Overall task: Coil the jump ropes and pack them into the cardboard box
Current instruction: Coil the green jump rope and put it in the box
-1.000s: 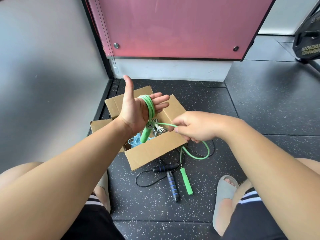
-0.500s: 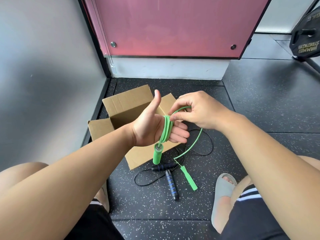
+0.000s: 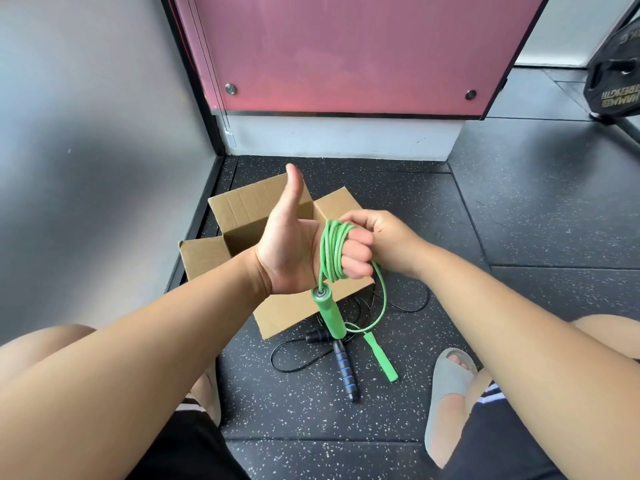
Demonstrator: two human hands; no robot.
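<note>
Speckled black gym floor (image 3: pixel 519 237) meets a grey wall and a pink panel; at that far-left corner of the floor stands the open cardboard box (image 3: pixel 242 209). Above it the left hand (image 3: pixel 287 258), thumb up, curls its fingers through a coil of the green jump rope (image 3: pixel 330 251), one green handle (image 3: pixel 329 315) dangling below. The right hand (image 3: pixel 384 237) grips the rope just behind the coil. On the floor before the box lie the other green handle (image 3: pixel 381 358) and a black jump rope (image 3: pixel 344 370).
</note>
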